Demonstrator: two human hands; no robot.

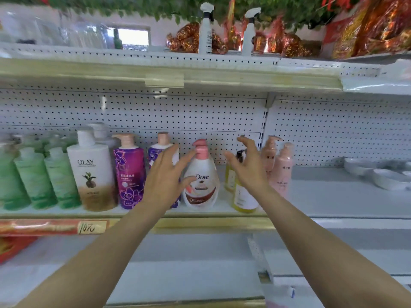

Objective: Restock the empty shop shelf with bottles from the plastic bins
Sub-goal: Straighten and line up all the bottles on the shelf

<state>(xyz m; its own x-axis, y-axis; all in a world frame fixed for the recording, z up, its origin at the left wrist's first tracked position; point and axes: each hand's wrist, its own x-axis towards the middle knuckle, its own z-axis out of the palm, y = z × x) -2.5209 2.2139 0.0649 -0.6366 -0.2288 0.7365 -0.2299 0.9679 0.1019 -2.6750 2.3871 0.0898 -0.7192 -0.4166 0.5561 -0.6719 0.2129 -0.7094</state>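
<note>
Mid shelf (200, 213), left end: a row of green bottles (33, 176), blurred, packed side by side. Next is a white Olay pump bottle (92, 174) with another white bottle right behind it. Then a purple floral pump bottle (130, 174), upright. A second purple bottle (163, 141) stands beside it, mostly hidden behind the left hand (165, 174).

Left hand is open with fingers spread and grips nothing. Its thumb and forefinger reach toward the left side of the Dove bottle (201, 183); touching or just short, can't tell. The Dove bottle stands upright near the shelf's front edge, label facing out, and a second pink pump cap shows directly behind it.

Right hand (249, 167) is just right of the Dove bottle, open, fingers spread and slightly curved, holding nothing. It hovers in front of a yellow bottle (243, 196) with a white label. Another yellowish bottle sits behind that one.

Two pale pink pump bottles (280, 167) stand just right of the hand, one behind the other. Far right, on the next shelf section, are stacked white dishes (387, 176).

A handwritten "10%" price tag (92, 227) sits on the shelf's front rail at left. The top shelf holds two white spray bottles (205, 30) among red-and-gold packages (364, 30).
</note>
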